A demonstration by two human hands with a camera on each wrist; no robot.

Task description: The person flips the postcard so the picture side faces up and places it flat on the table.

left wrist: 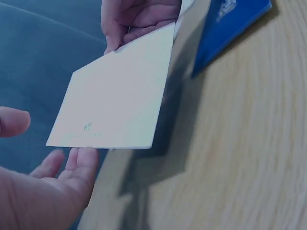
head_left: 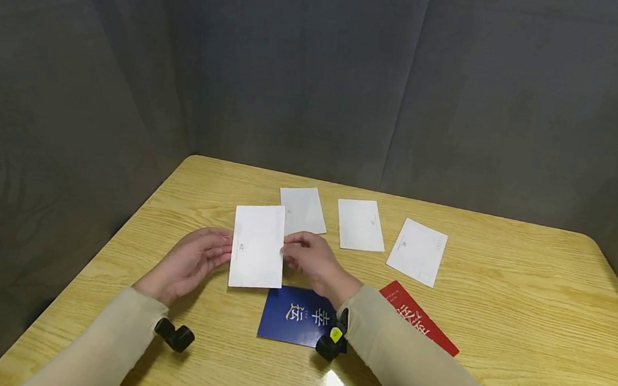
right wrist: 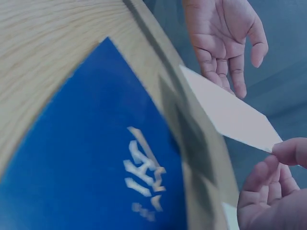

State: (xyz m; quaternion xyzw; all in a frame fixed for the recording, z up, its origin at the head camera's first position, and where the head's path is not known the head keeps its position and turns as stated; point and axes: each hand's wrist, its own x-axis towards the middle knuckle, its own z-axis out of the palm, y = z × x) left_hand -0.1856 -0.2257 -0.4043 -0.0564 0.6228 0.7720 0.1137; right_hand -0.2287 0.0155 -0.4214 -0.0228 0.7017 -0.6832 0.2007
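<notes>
A white postcard [head_left: 257, 247] with faint print hangs above the table, casting a shadow below it. My right hand [head_left: 316, 261] pinches its right edge between thumb and fingers; the pinch shows clearly in the right wrist view. On the opposite side my left hand [head_left: 195, 266] has its fingertips right at the postcard's edge. Its thumb stands well apart from the postcard in the left wrist view. Beneath the right forearm lies a blue card [head_left: 294, 326] with gold and white characters, partly covered by the wrist camera.
Three white postcards lie apart along the back: one [head_left: 304, 214] partly behind the held postcard, another [head_left: 361, 224] in the middle, the last [head_left: 417, 251] tilted at right. A red card [head_left: 424, 322] pokes out beside the right sleeve. Dark curtains border the wooden table [head_left: 526, 298].
</notes>
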